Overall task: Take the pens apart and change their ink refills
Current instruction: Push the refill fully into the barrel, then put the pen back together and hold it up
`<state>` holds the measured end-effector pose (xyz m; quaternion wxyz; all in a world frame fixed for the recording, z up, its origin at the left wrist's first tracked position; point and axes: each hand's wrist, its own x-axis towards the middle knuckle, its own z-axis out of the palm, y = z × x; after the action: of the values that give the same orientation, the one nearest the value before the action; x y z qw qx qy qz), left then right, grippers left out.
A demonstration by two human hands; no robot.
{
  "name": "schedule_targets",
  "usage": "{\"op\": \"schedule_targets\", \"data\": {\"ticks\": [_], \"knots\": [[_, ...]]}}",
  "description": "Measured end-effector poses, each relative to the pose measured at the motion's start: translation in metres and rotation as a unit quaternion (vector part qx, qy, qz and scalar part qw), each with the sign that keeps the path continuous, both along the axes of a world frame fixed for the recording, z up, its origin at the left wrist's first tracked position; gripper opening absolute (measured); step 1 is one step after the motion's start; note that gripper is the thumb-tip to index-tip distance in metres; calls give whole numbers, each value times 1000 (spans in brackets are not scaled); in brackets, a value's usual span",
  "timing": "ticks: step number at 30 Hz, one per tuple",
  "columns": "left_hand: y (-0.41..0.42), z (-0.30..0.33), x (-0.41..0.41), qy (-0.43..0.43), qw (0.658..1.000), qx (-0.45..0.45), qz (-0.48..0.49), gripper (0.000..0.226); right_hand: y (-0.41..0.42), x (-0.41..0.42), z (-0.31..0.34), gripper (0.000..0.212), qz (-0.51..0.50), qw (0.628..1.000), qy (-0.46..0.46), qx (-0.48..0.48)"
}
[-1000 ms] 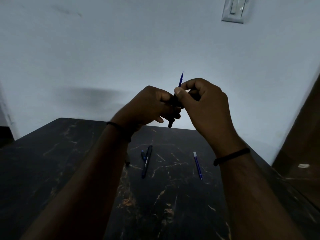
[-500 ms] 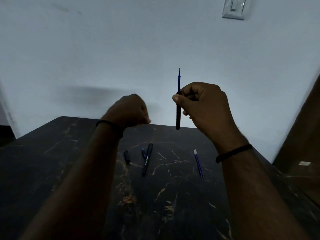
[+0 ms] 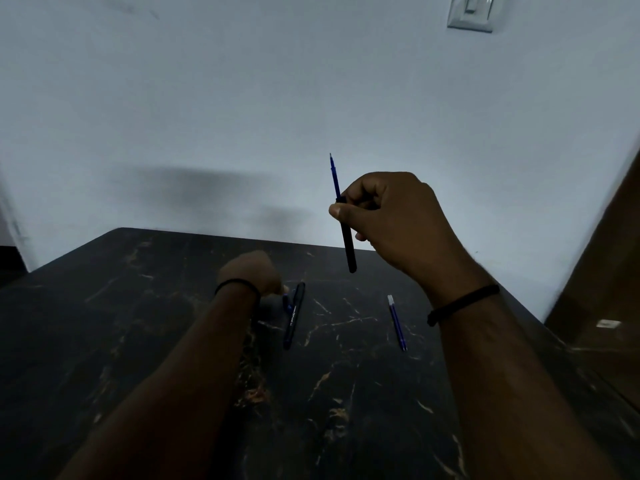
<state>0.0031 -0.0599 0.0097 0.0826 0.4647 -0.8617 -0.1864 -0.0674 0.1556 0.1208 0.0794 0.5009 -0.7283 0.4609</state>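
Aloft, black pen barrel (image 3: 347, 242) with blue refill (image 3: 334, 177) protruding, right hand (image 3: 391, 216) grip pinching it

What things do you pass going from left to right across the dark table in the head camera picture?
Left hand down at the table → black pen lying flat → pen barrel with blue refill sticking up, held in the air → right hand → loose blue refill lying flat.

Dim, bluish light; soft wall shadows; edges warped.
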Motion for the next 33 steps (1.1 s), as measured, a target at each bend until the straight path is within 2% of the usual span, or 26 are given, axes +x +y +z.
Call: {"op": "schedule_targets", "data": {"ticks": [6,11,14,16,18,20,21,23,24,25,28,33], "knots": [[4,-5,-7,2,998,62,-3,38,-2,3,0,15,0,1000,3,8],[5,6,-6,-40,998,31,-49,20,-2,6,1,16,2,1000,4,15],[10,9,-4,-55,997,0,-52,18,-1,6,0,15,2,1000,4,17],[13,15,-2,2,999,-17,-43,17,-2,6,0,12,0,1000,1,15],[13,28,1,122,992,-9,-30,18,-2,5,0,10,-1,1000,-7,11],[19,50,2,292,954,47,-49,23,-2,5,0,10,-2,1000,-14,4],[24,63,5,393,911,107,-70,24,-2,5,1,10,-2,1000,-13,0],[37,90,13,559,786,238,-109,21,-1,6,2,12,-5,1000,-2,-10],[43,102,18,603,737,275,-132,19,0,7,4,12,-8,1000,7,-17],[49,112,23,629,703,293,-153,19,1,7,5,12,-9,1000,12,-25],[65,129,32,663,656,307,-189,18,4,10,9,6,-6,999,19,-50],[76,136,34,668,648,308,-196,18,10,15,15,7,0,998,32,-63]]}}
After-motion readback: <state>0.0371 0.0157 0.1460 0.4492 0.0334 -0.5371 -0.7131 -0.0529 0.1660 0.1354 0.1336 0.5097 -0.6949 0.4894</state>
